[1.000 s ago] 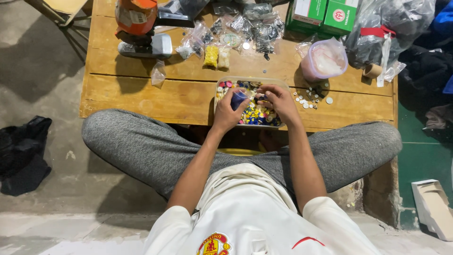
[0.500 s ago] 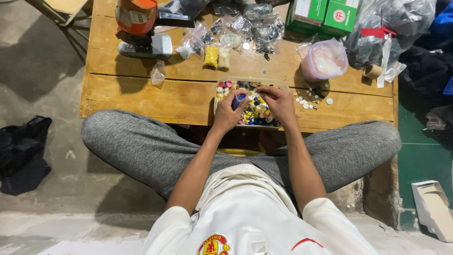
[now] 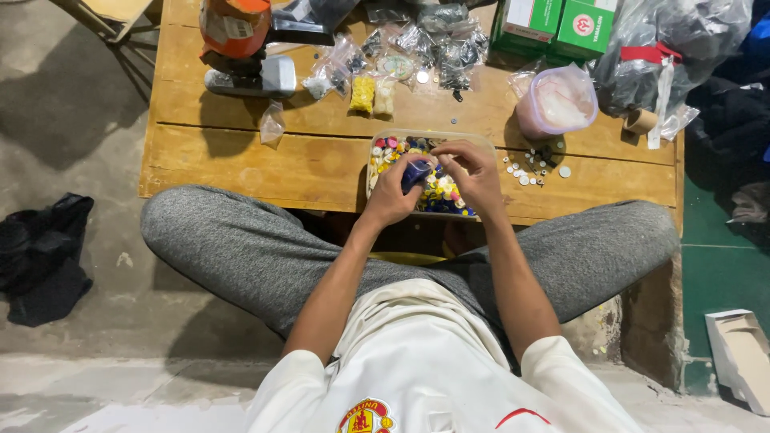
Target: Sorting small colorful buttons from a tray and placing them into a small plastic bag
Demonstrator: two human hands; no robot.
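Head view, centre of frame: low wooden table across my crossed legs, shallow tray of mixed coloured buttons at its near edge. My left hand is curled round a small dark blue piece, which sits right at its fingertips, just left of my right hand. Right fingers are pressed together, pinching at the piece from upper right. Piece's long axis looks tilted lower left to upper right; which end leads, cannot tell. Loose white buttons lie right of tray.
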